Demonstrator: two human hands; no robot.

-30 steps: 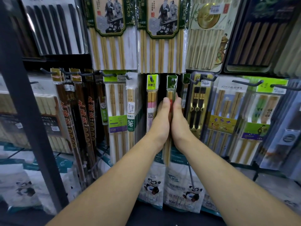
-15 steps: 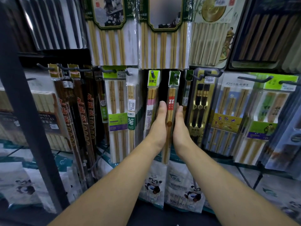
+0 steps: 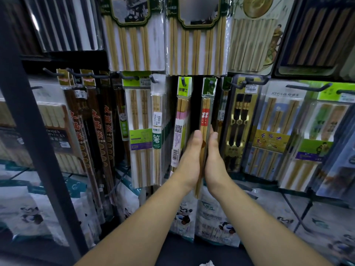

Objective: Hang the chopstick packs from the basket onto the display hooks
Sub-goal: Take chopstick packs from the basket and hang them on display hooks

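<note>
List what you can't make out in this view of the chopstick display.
Head view only:
Red-banded chopstick pack: lower half hidden between the left hand and right hand.
Basket: outside the frame.
Price label above the black chopsticks: too small to read.
Top-row packs: headers cut by the upper edge.

Dim cool light, plastic glare, soft blur, warped edges

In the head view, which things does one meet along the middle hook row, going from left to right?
Black shelf post, dark red-lettered packs, green-and-purple-labelled pack, yellow-green-headed pack, left hand, red-banded pack, right hand, black chopstick pack, JOY-HER pack.
</note>
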